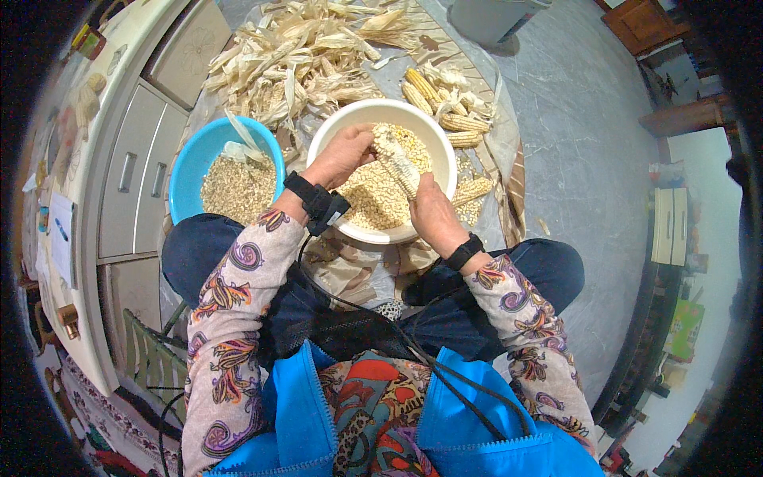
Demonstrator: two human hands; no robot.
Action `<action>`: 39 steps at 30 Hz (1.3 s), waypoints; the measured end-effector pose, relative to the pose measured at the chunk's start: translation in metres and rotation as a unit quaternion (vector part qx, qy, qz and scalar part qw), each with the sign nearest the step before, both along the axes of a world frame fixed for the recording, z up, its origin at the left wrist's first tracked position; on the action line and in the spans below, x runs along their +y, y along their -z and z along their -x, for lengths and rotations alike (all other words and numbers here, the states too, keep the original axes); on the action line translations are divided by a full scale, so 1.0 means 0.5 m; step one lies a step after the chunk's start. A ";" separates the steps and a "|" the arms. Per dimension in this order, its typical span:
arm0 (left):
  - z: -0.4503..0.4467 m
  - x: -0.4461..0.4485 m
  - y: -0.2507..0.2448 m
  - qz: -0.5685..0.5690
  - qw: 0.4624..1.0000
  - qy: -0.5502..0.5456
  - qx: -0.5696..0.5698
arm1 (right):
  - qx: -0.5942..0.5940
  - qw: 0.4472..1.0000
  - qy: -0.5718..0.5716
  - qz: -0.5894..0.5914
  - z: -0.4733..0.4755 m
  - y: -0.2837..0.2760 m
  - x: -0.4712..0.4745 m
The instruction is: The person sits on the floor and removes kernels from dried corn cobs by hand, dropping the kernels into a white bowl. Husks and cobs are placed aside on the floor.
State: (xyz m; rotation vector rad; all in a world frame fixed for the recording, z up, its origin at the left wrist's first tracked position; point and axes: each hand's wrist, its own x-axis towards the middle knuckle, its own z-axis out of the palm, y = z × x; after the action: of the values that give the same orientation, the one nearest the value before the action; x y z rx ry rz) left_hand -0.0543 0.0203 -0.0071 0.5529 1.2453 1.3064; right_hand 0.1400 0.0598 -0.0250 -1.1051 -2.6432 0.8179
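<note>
A partly shelled corn cob (396, 160) is held slantwise between my two hands, above a white plastic basin (442, 197) with loose corn kernels (375, 200) in it. My left hand (344, 154) grips the upper end, where kernels still sit on the cob. Around the lower, bare end my right hand (430, 208) is closed. To the left stands a blue plastic basin (183, 173) holding kernels (237, 189) and some husk. Several ears of corn (465, 123) lie to the right of the white basin, with scattered kernels near them.
Dry corn husks (292, 59) are heaped beyond the basins on a patterned cloth covered with clear plastic sheet. A grey bucket (492, 21) stands at the far right of the cloth. Pale cabinets (140, 173) flank the left side. My crossed legs border the basins' near side.
</note>
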 end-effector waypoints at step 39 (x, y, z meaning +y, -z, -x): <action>-0.013 -0.002 0.056 0.016 0.975 -0.117 -0.186 | 0.036 0.993 0.001 0.113 -0.001 0.025 0.000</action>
State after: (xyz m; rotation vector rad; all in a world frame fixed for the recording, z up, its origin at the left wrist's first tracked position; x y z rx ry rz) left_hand -0.0478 0.0193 -0.0351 0.1285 1.0354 1.5033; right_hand 0.1404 0.0596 -0.0376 -1.1048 -2.5373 1.1583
